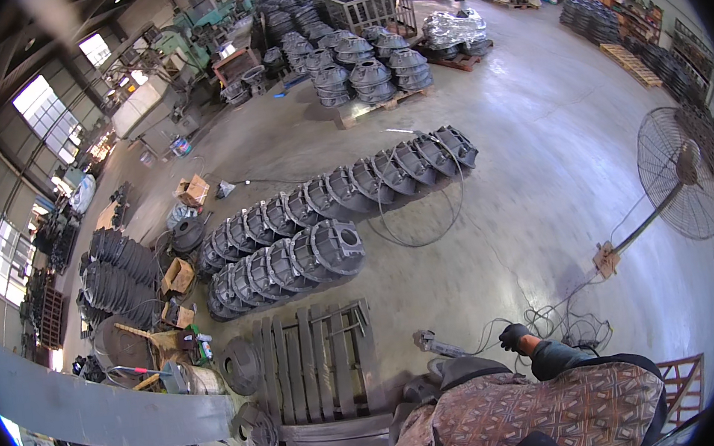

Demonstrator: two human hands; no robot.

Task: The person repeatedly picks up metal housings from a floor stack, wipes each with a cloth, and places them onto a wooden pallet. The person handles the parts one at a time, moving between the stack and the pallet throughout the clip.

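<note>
My right hand (514,337), in a black glove, reaches out low over the concrete floor beside my patterned apron (547,411). Its fingers are curled in, and whatever they may hold is too small to make out. Thin dark cables (569,323) lie looped on the floor around it. Left of the hand, a grey elongated metal piece (442,345) sticks out by my dark-clad leg. My left hand does not show. A slatted pallet (319,364) with a T-shaped metal bar (357,316) on it lies to my left.
Two rows of dark ribbed castings (320,196) stand on the floor ahead, with a hose loop (427,238) beside them. A large fan (685,170) stands at the right. Farther off are stacked castings on a pallet (376,105). A curved grey beam (108,406) crosses the lower left.
</note>
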